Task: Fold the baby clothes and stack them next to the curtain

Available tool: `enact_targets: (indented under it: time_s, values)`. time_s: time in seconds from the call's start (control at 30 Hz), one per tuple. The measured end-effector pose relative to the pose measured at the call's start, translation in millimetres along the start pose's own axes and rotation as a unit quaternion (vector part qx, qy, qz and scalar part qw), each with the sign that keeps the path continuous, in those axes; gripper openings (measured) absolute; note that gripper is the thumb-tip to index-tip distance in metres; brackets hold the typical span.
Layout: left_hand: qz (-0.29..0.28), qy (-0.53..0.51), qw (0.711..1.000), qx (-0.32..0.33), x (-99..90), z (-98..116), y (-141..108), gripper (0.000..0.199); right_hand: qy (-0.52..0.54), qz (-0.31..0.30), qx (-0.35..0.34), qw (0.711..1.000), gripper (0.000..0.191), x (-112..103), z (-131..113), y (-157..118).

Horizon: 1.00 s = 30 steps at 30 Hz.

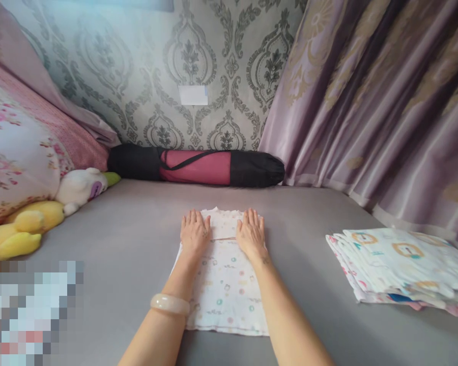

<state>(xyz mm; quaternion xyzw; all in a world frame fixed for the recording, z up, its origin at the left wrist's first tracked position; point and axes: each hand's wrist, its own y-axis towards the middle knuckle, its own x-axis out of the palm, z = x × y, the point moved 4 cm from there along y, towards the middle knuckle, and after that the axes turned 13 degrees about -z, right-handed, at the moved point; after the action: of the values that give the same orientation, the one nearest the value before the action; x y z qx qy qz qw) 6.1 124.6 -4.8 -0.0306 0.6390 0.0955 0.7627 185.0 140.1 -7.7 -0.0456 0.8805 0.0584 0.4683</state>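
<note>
A white cloth garment (229,284) with small coloured prints lies flat, folded into a narrow rectangle, on the grey sheet. Its far end has a wavy edge, and a crosswise fold or gap shows between my hands. Flat on the far left part of it rests my left hand (195,231), fingers stretched forward. My right hand (252,233) presses flat on the far right part in the same way. Neither hand grips the cloth. A pale bangle (170,304) circles my left forearm.
To the right sits a stack of folded printed cloths (400,269). A black and red long bag (198,166) lies along the wall. Plush toys (80,188) and a floral cushion (19,147) are at left. Purple curtains (328,101) hang at right. A blurred patch covers the lower left.
</note>
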Motion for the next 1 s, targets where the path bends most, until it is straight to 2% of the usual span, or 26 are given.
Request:
enact_targets:
  time_s: [0.1,0.23,0.5,0.6,0.7,0.8,0.9,1.0]
  values:
    - [-0.015,0.003,1.000,0.025,4.7,1.3,1.2,0.059,-0.011,0.004,0.024,1.000,0.054,0.3,11.9,-0.2]
    - [-0.061,-0.008,0.998,0.010,12.6,-0.8,1.3,0.063,-0.018,-0.013,0.037,0.999,0.057,4.1,15.6,-1.0]
    - [-0.062,-0.023,0.998,-0.001,10.0,-3.5,-0.5,0.068,-0.040,-0.030,0.043,0.998,0.061,2.4,14.1,-1.4]
    - [-0.055,-0.066,0.996,0.011,9.7,-7.6,0.5,0.062,-0.066,-0.058,0.047,0.995,0.061,2.4,15.6,-1.1]
    - [-0.036,-0.178,0.983,0.005,9.7,-17.9,5.1,0.048,-0.063,-0.074,0.061,0.993,0.058,0.1,20.0,1.7]
    - [-0.030,-0.265,0.964,-0.013,6.7,-32.4,12.5,0.042,0.012,-0.087,0.071,0.994,0.055,-6.6,27.2,9.6]
    - [-0.039,-0.288,0.957,-0.001,-4.2,-43.3,18.5,0.046,0.058,-0.105,0.062,0.991,0.058,-21.8,33.3,17.8]
    - [-0.050,-0.284,0.957,0.030,-17.0,-47.7,15.4,0.050,0.063,-0.118,0.038,0.990,0.059,-41.9,35.0,13.2]
